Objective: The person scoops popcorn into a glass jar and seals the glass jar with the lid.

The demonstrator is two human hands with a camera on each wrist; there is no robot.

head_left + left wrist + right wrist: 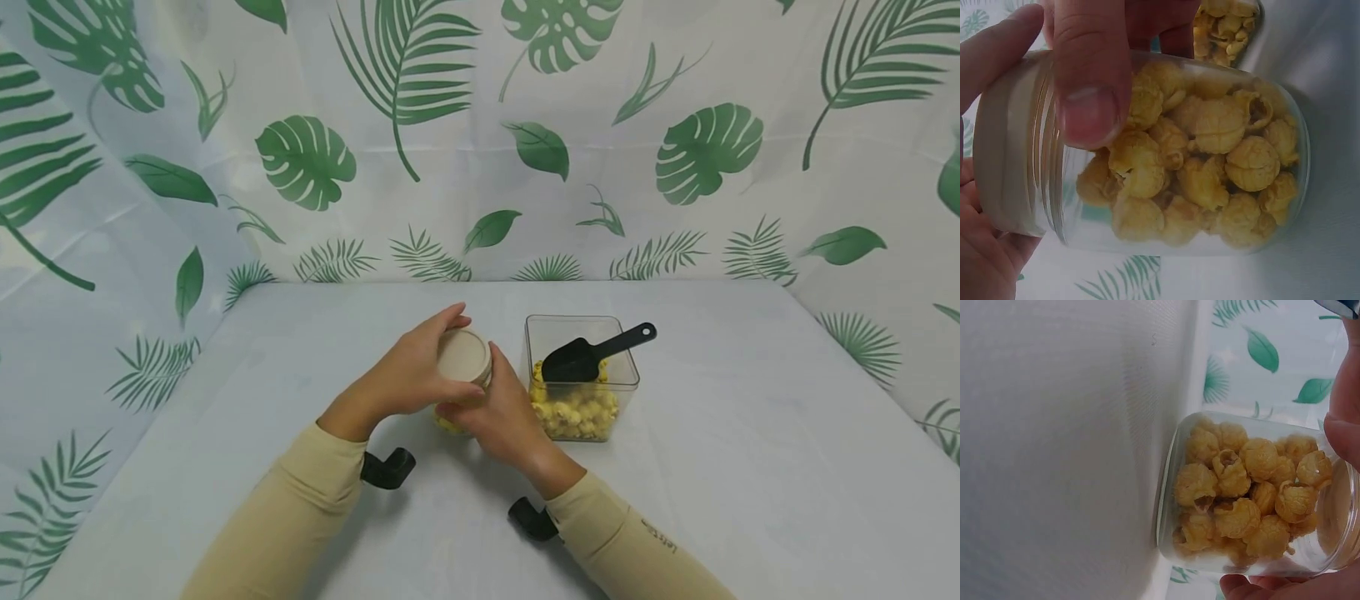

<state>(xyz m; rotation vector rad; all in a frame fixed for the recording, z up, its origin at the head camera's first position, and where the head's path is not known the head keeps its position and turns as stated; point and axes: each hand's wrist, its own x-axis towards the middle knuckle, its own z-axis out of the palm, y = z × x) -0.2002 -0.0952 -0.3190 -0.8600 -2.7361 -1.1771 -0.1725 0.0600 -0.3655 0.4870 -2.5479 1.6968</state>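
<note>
A clear jar (1302, 162) of round yellow popcorn (1254, 164) stands between my hands, its base right at the table cloth. On its mouth sits a beige round lid (462, 356). My left hand (405, 367) grips the lid from the left, thumb on the near side and fingers on the far side. Below it my right hand (510, 417) holds the jar's upper part, with its thumb (1094, 112) pressed on the glass. From above, the two hands hide most of the jar.
Just right of my right hand stands a clear square container (534, 342) partly filled with popcorn. A black scoop (577, 360) lies in it, its handle sticking out over the right rim. A white cloth (750, 467) covers the table; a leaf-printed curtain (450, 200) hangs behind.
</note>
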